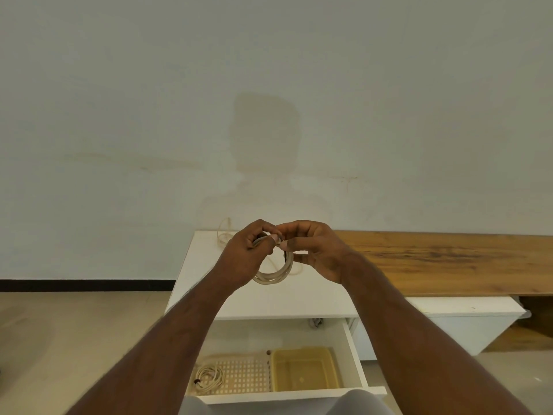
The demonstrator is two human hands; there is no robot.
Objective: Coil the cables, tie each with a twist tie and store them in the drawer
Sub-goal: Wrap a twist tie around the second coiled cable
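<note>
Above the open drawer (353, 351), a left hand (244, 256) is gripping a coiled white cable (273, 275) while the right hand (314, 250) is pinching a dark twist tie (286, 257) on it.

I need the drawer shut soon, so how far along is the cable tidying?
Done: one tied cable coil lies in the open drawer. In hand: both hands, left and right, hold a second white coil, a dark tie on it. Left: a loose cable on the cabinet top.
</note>
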